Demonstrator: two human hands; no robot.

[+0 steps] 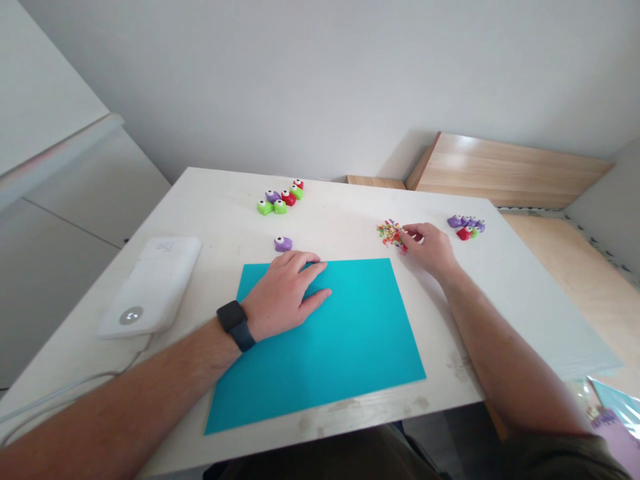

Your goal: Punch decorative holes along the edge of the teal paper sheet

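Observation:
A turquoise sheet of paper [340,333] lies on the white table [220,200] in front of me. My left hand [287,290], with a black watch on the wrist, rests flat on the sheet's far left corner, fingers stretched out. A single purple paper punch [283,243] stands just beyond it. My right hand [429,247] lies right of the sheet, its fingers curled at a small pile of coloured paper cut-outs [391,232]; something red shows under the fingertips, and I cannot make out whether they pinch it.
A cluster of green, purple and red punches [281,198] sits at the table's far side. Another purple and red group [467,226] lies far right. A white device [153,283] with a cable rests on the left. Wooden boards [500,170] lean on the wall behind.

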